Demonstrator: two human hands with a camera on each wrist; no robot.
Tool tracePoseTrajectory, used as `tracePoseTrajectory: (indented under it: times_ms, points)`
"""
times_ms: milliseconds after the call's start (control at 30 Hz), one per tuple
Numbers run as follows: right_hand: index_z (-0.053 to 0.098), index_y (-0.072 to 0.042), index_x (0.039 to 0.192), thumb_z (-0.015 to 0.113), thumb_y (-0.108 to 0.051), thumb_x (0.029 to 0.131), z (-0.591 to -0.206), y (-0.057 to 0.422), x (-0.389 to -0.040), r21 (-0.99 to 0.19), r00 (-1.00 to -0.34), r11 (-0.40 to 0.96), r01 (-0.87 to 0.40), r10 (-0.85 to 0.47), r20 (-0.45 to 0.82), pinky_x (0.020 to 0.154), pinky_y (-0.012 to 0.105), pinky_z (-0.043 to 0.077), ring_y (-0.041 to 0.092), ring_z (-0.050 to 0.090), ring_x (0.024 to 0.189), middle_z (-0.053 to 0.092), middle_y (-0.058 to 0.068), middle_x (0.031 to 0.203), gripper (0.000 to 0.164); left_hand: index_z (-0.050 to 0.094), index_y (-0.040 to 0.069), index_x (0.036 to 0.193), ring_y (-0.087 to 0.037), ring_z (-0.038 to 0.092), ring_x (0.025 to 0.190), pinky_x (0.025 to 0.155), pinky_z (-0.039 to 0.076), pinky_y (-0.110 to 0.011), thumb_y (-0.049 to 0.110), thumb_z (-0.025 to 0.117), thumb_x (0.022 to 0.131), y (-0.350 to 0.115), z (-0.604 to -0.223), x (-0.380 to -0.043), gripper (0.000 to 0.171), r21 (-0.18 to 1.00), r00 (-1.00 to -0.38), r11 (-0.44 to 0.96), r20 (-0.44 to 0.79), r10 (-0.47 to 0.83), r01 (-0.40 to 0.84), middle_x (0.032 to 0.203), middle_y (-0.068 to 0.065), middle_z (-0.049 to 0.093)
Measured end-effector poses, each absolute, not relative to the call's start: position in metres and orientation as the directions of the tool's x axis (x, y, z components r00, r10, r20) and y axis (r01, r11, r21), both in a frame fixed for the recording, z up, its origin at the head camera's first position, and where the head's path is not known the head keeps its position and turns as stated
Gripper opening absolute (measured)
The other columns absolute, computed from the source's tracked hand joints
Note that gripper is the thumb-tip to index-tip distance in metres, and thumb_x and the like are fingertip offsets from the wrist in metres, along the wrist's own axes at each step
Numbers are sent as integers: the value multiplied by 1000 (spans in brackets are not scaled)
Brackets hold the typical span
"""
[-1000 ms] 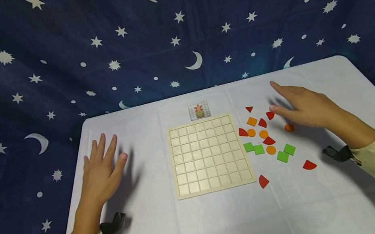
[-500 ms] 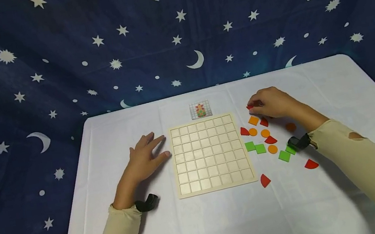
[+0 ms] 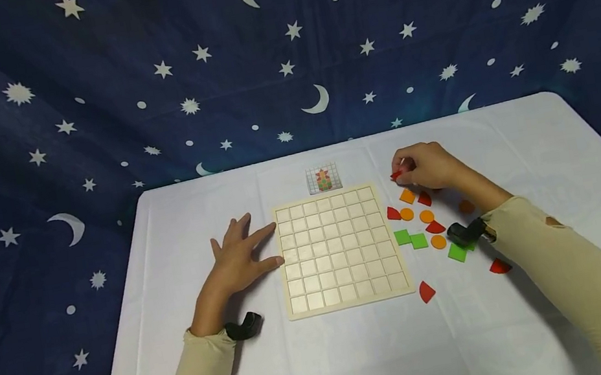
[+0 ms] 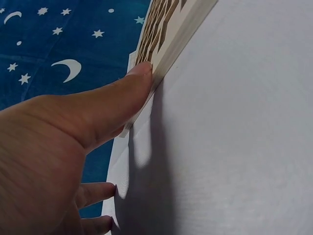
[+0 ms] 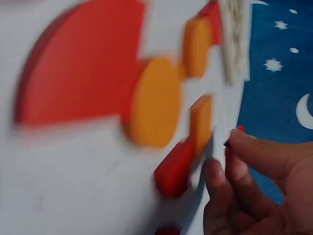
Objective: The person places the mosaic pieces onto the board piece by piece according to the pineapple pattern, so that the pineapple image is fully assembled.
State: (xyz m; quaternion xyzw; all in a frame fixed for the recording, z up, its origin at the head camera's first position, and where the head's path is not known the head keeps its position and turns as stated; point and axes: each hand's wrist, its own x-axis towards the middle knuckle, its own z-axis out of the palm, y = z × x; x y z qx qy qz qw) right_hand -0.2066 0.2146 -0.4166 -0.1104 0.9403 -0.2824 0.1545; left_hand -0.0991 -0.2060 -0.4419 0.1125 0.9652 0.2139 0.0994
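Note:
Between the thumb and fingers of my right hand (image 3: 429, 166) is a small red triangle (image 3: 396, 176), pinched above the far part of the loose pieces. Only a sliver of this red triangle (image 5: 241, 129) shows at the fingertips in the right wrist view. My left hand (image 3: 237, 262) has its fingers spread, with thumb and forefinger tips at the left edge of a pale wooden grid board (image 3: 351, 304). In the left wrist view the thumb (image 4: 115, 105) lies against the board's side (image 4: 183, 41).
A small pattern card (image 3: 323, 178) lies just beyond the board. Right of it are scattered orange discs (image 3: 438, 242), green squares (image 3: 418, 241), red quarter-circles (image 3: 426, 292) and an orange square (image 3: 407, 196). A starry dark-blue cloth (image 3: 204, 98) hangs behind the white table (image 3: 329, 366).
My left hand has moved right to the board's edge. My right hand has come in leftward and down, taken the red triangle and shifted it slightly.

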Motion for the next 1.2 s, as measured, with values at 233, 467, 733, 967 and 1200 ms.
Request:
tracePoseTrajectory:
  times_ms: [233, 467, 733, 967, 1200]
  points:
    - [74, -14, 107, 72, -19, 96, -416, 190, -200, -754, -932, 657, -19, -285, -224, 65, 33, 47, 26, 56, 85, 67, 9, 97, 13, 55, 29, 149, -50, 9, 156, 108, 0, -87, 53, 78, 85, -206, -445, -98, 73, 435, -954, 882, -141, 265, 181, 168, -20, 21]
    - [72, -7, 115, 72, -14, 95, -422, 147, -192, -866, -893, 489, 106, -336, -299, 79, 30, 53, 25, 62, 91, 70, 12, 101, 22, 53, 28, 150, -48, 3, 157, 111, -5, -83, 53, 78, 85, -208, -448, -98, 74, 461, -954, 875, -165, 249, 148, 171, -19, 11]
    - [71, -8, 107, 80, -16, 87, -428, 100, -189, -897, -859, 397, 195, -372, -351, 60, 29, 50, 21, 62, 73, 77, 10, 91, 23, 53, 29, 150, -48, 4, 157, 111, -5, -83, 53, 78, 85, -207, -448, -97, 73, 466, -954, 872, -165, 250, 148, 171, -20, 12]
    - [72, -6, 100, 81, -14, 87, -439, 92, -193, -880, -819, 366, 303, -372, -436, 52, 22, 44, 13, 57, 59, 70, 4, 84, 17, 53, 29, 150, -49, 4, 157, 111, -5, -83, 53, 78, 85, -207, -450, -98, 74, 465, -953, 873, -168, 251, 148, 171, -20, 12]
    - [75, -7, 97, 85, -14, 83, -441, 93, -194, -878, -815, 385, 286, -384, -434, 53, 22, 45, 12, 53, 55, 75, 3, 89, 19, 53, 30, 150, -49, 4, 157, 112, -6, -82, 53, 78, 84, -208, -451, -99, 74, 460, -954, 875, -166, 250, 149, 171, -20, 11]
